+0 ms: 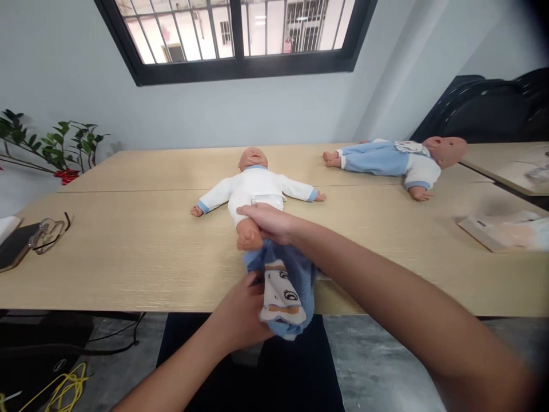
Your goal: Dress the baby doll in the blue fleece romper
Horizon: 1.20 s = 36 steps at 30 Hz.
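Observation:
A baby doll [256,186] in a white top with blue cuffs lies on its back on the wooden table [128,252], head toward the window. My right hand [268,220] grips the doll at its legs, one bare leg showing below my fingers. My left hand [242,312] holds blue trousers [283,286] with a cartoon face patch, bunched at the doll's feet over the table's front edge.
A second doll [397,158] in blue and white lies at the back right. Glasses [49,233] and a dark notebook [15,246] rest at the left edge, a flat packet [500,229] at the right. A plant [55,150] stands far left; cables [64,389] lie on the floor.

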Available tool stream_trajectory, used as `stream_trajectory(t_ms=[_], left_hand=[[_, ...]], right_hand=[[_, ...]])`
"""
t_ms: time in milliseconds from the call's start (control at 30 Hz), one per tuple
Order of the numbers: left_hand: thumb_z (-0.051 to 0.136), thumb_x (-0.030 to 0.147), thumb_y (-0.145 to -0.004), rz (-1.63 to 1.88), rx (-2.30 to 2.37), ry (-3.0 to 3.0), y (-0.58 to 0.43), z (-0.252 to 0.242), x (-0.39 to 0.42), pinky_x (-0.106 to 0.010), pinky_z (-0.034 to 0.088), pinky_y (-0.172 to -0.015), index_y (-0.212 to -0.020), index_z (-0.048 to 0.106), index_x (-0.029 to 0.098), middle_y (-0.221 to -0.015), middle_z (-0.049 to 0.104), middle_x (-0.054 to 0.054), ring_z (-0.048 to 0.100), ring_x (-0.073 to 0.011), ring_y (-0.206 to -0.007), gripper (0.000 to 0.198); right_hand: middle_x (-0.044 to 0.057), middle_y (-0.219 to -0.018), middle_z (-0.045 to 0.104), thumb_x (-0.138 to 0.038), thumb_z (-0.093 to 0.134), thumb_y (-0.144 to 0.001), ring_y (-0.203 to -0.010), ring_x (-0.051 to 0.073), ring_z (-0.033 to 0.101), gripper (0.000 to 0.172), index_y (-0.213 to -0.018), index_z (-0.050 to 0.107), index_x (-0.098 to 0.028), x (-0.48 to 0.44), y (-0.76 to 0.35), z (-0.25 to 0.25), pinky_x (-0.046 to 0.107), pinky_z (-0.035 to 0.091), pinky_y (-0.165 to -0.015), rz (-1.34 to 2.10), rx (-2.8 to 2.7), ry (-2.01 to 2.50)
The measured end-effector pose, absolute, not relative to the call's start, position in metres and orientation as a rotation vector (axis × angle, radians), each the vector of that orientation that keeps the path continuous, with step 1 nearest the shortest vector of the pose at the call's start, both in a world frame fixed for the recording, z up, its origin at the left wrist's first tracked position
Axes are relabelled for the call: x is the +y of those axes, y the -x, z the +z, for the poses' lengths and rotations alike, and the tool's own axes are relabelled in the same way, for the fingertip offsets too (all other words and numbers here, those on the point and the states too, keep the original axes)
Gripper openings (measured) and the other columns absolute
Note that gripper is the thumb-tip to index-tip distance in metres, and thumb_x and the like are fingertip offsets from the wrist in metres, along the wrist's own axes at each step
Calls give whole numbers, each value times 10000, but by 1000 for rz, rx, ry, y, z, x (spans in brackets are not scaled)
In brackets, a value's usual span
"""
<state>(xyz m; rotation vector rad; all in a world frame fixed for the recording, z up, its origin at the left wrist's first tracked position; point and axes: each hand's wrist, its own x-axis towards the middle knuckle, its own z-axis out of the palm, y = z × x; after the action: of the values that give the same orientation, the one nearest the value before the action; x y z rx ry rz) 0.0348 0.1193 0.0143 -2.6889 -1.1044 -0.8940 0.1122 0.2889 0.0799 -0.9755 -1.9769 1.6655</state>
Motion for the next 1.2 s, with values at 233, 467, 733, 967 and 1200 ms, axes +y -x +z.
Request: stream_trajectory(t_ms=[233,467,733,967,1200], left_hand=[[694,245,-864,-587,-1051,2724,8,22,118,-474,502,-1086,-1034,702,236,-1056,764,-25,682,-254,-1069,171],[586,7,-761,-766,-1325,2539,36,22,108,-522,422,-1164,-1110,646,217,-1111,746,-45,645,-235,-1053,412],[546,-15,-707,-1037,-1858,2141,32,19,116,-526,447,-1050,-1257,520,199,-1288,572,-148,514,-325,-1241,591],[504,57,-644,-1811,-2510,1584,27,11,115,-246,274,-548,-720,306,241,-656,316,57,329,-124,-590,281],[575,120,-758,-2024,-2267,1833,28,10,100,-254,450,-754,-707,474,210,-861,571,1,546,-147,-834,145]], right_hand=[[114,-917,673,-508,845,-690,-778,237,610,501,-972,573,-195,279,-135,81,363,483,-684,1244,-2293,1144],[125,-940,700,-524,854,-660,-822,277,656,580,-1083,655,-182,281,-147,94,388,527,-748,1050,-2486,1171],[210,-1271,651,-697,849,-630,-1092,352,670,1003,-1412,532,-154,260,-129,82,394,549,-823,1194,-2318,1290],[175,-1085,671,-797,784,-647,-1003,350,683,874,-1315,652,-248,272,-131,55,410,528,-833,1066,-2291,1195],[111,-972,649,-613,894,-645,-875,267,638,818,-1311,594,-244,263,-119,53,376,496,-750,1396,-1886,1093]])
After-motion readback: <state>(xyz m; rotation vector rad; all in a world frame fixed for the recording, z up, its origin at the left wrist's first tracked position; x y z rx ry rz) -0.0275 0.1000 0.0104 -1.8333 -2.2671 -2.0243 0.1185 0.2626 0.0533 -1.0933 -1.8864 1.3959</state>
